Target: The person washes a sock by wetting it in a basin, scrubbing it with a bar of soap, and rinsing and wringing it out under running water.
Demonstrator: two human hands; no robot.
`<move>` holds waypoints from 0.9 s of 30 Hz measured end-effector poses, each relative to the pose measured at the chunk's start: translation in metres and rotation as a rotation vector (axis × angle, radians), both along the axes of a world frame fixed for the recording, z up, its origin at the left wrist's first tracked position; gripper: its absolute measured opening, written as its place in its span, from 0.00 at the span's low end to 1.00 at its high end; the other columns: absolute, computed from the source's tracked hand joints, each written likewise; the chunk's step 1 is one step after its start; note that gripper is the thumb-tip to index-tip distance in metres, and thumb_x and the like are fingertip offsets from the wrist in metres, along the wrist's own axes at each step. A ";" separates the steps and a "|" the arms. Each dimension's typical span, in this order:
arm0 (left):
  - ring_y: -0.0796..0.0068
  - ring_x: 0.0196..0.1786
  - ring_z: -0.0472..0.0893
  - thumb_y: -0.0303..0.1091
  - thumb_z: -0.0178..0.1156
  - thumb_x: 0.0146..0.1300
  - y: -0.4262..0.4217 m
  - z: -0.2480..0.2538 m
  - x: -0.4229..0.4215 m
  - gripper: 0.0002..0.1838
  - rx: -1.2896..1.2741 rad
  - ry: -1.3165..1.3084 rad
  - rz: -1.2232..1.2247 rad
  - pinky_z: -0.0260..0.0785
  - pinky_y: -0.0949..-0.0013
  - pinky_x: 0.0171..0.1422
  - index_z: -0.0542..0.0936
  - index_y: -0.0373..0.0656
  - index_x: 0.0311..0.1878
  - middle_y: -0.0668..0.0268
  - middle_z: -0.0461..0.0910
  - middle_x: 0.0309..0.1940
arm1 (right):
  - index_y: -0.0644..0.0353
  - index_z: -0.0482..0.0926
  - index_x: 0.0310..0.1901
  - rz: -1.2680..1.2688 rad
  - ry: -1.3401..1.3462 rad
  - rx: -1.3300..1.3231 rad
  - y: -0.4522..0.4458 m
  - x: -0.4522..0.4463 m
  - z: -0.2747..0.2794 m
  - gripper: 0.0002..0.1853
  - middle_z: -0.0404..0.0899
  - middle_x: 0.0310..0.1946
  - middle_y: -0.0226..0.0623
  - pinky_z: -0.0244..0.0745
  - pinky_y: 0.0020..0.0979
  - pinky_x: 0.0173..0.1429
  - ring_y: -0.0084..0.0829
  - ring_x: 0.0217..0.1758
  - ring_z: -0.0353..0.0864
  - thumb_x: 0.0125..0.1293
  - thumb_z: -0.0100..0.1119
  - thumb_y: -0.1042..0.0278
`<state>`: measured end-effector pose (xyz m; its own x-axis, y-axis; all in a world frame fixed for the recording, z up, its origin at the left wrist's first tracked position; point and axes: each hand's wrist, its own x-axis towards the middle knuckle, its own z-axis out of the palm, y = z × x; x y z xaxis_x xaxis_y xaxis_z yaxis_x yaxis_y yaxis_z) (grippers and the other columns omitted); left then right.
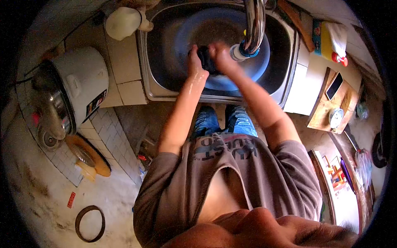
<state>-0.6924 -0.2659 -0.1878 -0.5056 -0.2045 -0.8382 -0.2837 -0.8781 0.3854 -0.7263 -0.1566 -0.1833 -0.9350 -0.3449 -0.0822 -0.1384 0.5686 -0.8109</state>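
Note:
Both of my hands are over a blue basin (263, 66) that sits in the steel sink (142, 62). Wrapped around one side of a dark, soft-looking piece of cloth (205, 60) is my left hand (196, 62), its wrist wet and shiny. On the other side of the cloth, my right hand (221, 57) is closed and smeared by motion. My fingers partly hide the cloth, so its exact kind does not show. The chrome faucet (254, 25) comes down just right of my right hand, its white-and-blue nozzle (240, 53) close to the knuckles.
On the left counter stand a white rice cooker (84, 78) and a pale rounded container (123, 23). To the right are a yellow bottle with a red cap (328, 39) and a wooden board (320, 107) bearing a phone (334, 86) and a small round dial (336, 118).

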 end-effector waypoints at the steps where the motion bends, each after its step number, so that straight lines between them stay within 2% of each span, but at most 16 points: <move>1: 0.64 0.55 0.74 0.53 0.55 0.63 0.012 0.033 -0.008 0.24 -0.060 -0.147 -0.053 0.65 0.60 0.60 0.75 0.43 0.53 0.63 0.76 0.52 | 0.59 0.78 0.42 -0.007 0.069 0.086 0.016 -0.012 -0.015 0.10 0.80 0.39 0.46 0.73 0.43 0.45 0.50 0.42 0.79 0.64 0.53 0.64; 2: 0.61 0.60 0.72 0.54 0.54 0.63 0.018 0.052 -0.016 0.27 -0.121 -0.288 -0.105 0.62 0.56 0.64 0.75 0.44 0.57 0.65 0.75 0.58 | 0.59 0.77 0.47 0.132 0.414 0.251 0.033 -0.009 -0.056 0.13 0.80 0.40 0.48 0.72 0.42 0.50 0.51 0.44 0.78 0.65 0.53 0.62; 4: 0.60 0.63 0.68 0.53 0.57 0.62 -0.001 0.016 -0.011 0.29 0.021 -0.120 -0.002 0.60 0.55 0.66 0.71 0.44 0.60 0.64 0.69 0.63 | 0.58 0.76 0.50 0.061 0.148 0.252 0.053 -0.020 -0.061 0.15 0.78 0.44 0.48 0.69 0.44 0.54 0.50 0.47 0.76 0.64 0.53 0.61; 6: 0.56 0.64 0.66 0.53 0.58 0.61 -0.014 0.045 -0.018 0.32 -0.448 0.011 -0.336 0.56 0.51 0.68 0.66 0.45 0.63 0.63 0.63 0.67 | 0.56 0.75 0.53 -0.025 0.210 0.374 0.067 -0.024 -0.057 0.18 0.75 0.49 0.47 0.66 0.45 0.58 0.51 0.52 0.73 0.63 0.55 0.60; 7: 0.49 0.65 0.62 0.49 0.57 0.62 -0.027 -0.013 -0.010 0.33 -1.203 0.229 -0.629 0.55 0.50 0.68 0.62 0.47 0.67 0.59 0.55 0.70 | 0.53 0.74 0.55 -0.012 0.266 0.449 0.067 -0.023 -0.049 0.20 0.71 0.54 0.46 0.63 0.47 0.60 0.52 0.57 0.69 0.62 0.56 0.59; 8: 0.49 0.65 0.62 0.49 0.57 0.62 -0.024 -0.012 -0.008 0.33 -1.200 0.226 -0.630 0.55 0.50 0.68 0.62 0.47 0.67 0.59 0.55 0.70 | 0.50 0.73 0.57 -0.002 0.323 0.524 0.066 -0.022 -0.041 0.22 0.67 0.59 0.44 0.61 0.48 0.63 0.53 0.61 0.65 0.60 0.58 0.59; 10: 0.44 0.69 0.56 0.42 0.56 0.62 -0.010 -0.010 -0.001 0.32 -1.823 0.190 -1.452 0.50 0.46 0.71 0.60 0.50 0.69 0.56 0.48 0.72 | 0.43 0.71 0.60 0.217 0.434 0.554 0.052 -0.014 -0.012 0.25 0.66 0.61 0.42 0.60 0.47 0.66 0.50 0.63 0.65 0.58 0.58 0.62; 11: 0.39 0.70 0.51 0.39 0.55 0.62 -0.007 -0.012 0.001 0.32 -1.802 0.127 -1.682 0.47 0.46 0.73 0.59 0.52 0.70 0.57 0.41 0.74 | 0.43 0.71 0.60 0.218 0.435 0.554 0.052 -0.013 -0.031 0.25 0.66 0.61 0.42 0.60 0.47 0.66 0.50 0.63 0.65 0.58 0.58 0.62; 12: 0.39 0.70 0.51 0.39 0.55 0.62 -0.006 -0.022 0.001 0.32 -1.803 0.127 -1.683 0.47 0.46 0.73 0.59 0.52 0.70 0.57 0.41 0.74 | 0.41 0.70 0.61 0.113 0.105 -0.072 0.051 -0.009 -0.066 0.26 0.65 0.62 0.42 0.58 0.47 0.67 0.50 0.64 0.64 0.58 0.58 0.63; 14: 0.39 0.71 0.50 0.37 0.55 0.62 -0.005 -0.045 0.004 0.29 -1.707 0.107 -1.610 0.46 0.48 0.74 0.63 0.52 0.68 0.57 0.43 0.74 | 0.39 0.70 0.61 -0.011 -0.244 -0.689 0.057 -0.002 -0.112 0.27 0.64 0.62 0.42 0.57 0.46 0.69 0.49 0.64 0.64 0.57 0.58 0.65; 15: 0.39 0.71 0.50 0.37 0.55 0.62 -0.005 -0.049 0.005 0.29 -1.704 0.106 -1.614 0.46 0.48 0.74 0.63 0.52 0.68 0.57 0.43 0.74 | 0.40 0.70 0.61 0.074 -0.064 -0.171 0.062 -0.002 -0.126 0.28 0.64 0.63 0.41 0.57 0.47 0.69 0.49 0.65 0.63 0.57 0.57 0.66; 18: 0.43 0.70 0.54 0.34 0.55 0.61 -0.015 -0.060 -0.002 0.26 -1.888 0.173 -1.514 0.51 0.50 0.71 0.67 0.50 0.64 0.56 0.51 0.71 | 0.45 0.71 0.60 0.208 0.100 0.245 0.060 -0.018 -0.067 0.27 0.65 0.62 0.42 0.57 0.48 0.68 0.50 0.64 0.63 0.56 0.59 0.66; 21: 0.60 0.65 0.63 0.33 0.58 0.59 -0.013 -0.068 0.009 0.24 -1.148 0.124 -0.491 0.61 0.53 0.62 0.70 0.49 0.60 0.64 0.63 0.65 | 0.53 0.69 0.61 -0.177 -0.036 0.063 0.050 -0.014 -0.049 0.31 0.67 0.60 0.48 0.57 0.47 0.67 0.52 0.64 0.63 0.53 0.64 0.62; 22: 0.60 0.65 0.63 0.33 0.58 0.59 0.000 -0.049 0.008 0.24 -1.148 0.122 -0.492 0.61 0.53 0.62 0.70 0.49 0.60 0.64 0.63 0.65 | 0.55 0.69 0.61 -0.311 -0.062 -0.034 0.045 -0.010 -0.044 0.33 0.67 0.60 0.50 0.57 0.47 0.67 0.53 0.64 0.63 0.52 0.65 0.61; 24: 0.62 0.63 0.65 0.38 0.58 0.62 0.020 -0.011 -0.001 0.23 -0.227 -0.146 -0.008 0.62 0.57 0.61 0.70 0.49 0.60 0.65 0.66 0.63 | 0.53 0.69 0.62 -0.163 0.204 0.276 0.026 0.004 -0.046 0.33 0.68 0.58 0.51 0.56 0.48 0.67 0.53 0.64 0.63 0.52 0.67 0.59; 27: 0.61 0.59 0.70 0.48 0.52 0.66 0.023 -0.045 -0.007 0.24 -0.101 -0.083 -0.023 0.63 0.60 0.63 0.71 0.44 0.59 0.64 0.71 0.60 | 0.53 0.72 0.59 -0.053 0.090 0.072 0.011 0.008 -0.036 0.31 0.70 0.56 0.50 0.64 0.43 0.62 0.50 0.59 0.69 0.51 0.67 0.62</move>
<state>-0.6993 -0.2430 -0.2324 -0.4414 -0.2789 -0.8528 -0.3380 -0.8288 0.4460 -0.7182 -0.1452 -0.2196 -0.9565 -0.2911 -0.0198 -0.1772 0.6336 -0.7531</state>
